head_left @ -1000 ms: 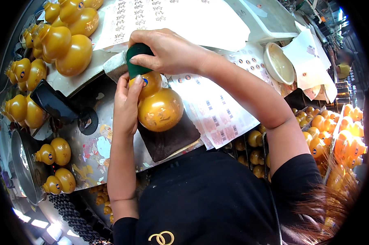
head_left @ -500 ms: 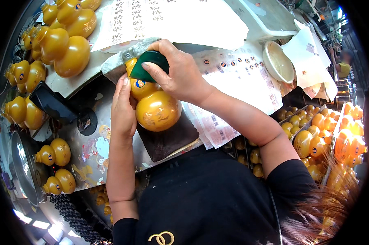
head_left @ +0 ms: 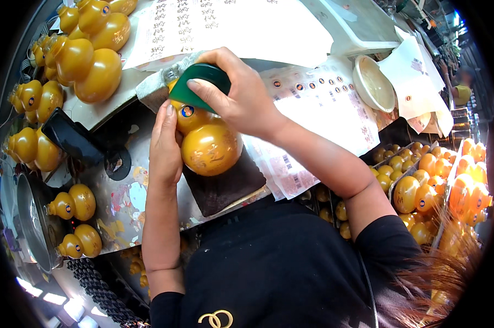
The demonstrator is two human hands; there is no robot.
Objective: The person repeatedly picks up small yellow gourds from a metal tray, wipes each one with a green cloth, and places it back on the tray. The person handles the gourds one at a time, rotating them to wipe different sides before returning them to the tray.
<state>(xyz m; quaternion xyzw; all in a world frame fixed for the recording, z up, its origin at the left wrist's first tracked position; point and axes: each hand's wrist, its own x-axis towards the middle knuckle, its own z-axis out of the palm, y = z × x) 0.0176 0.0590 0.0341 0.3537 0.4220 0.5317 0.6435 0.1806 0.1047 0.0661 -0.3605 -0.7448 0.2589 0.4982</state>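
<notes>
A yellow gourd-shaped bottle (head_left: 211,150) lies on a dark pad (head_left: 228,191), its neck pointing away from me against a folded grey cloth (head_left: 153,88). It carries a small round blue-and-orange decal at its waist and gold writing on its larger bulb. My left hand (head_left: 166,145) steadies the bottle from the left side, fingers closed along its upper bulb. In my right hand (head_left: 247,95) is a green flat scraper (head_left: 211,72), gripped between thumb and fingers. Its edge rests on the upper bulb just above the decal and covers part of the neck.
Decal sheets (head_left: 312,109) lie right of the bottle, beside a cream bowl (head_left: 373,83). A phone (head_left: 72,136) stands on a holder at left. Finished-looking gourd bottles (head_left: 96,74) line the left side. Crates of more bottles (head_left: 416,180) sit at lower right.
The green scraper and my right hand have shifted slightly up and to the right, with the scraper tilted flatter. The bottle has turned a little, bringing its gold writing into clearer view.
</notes>
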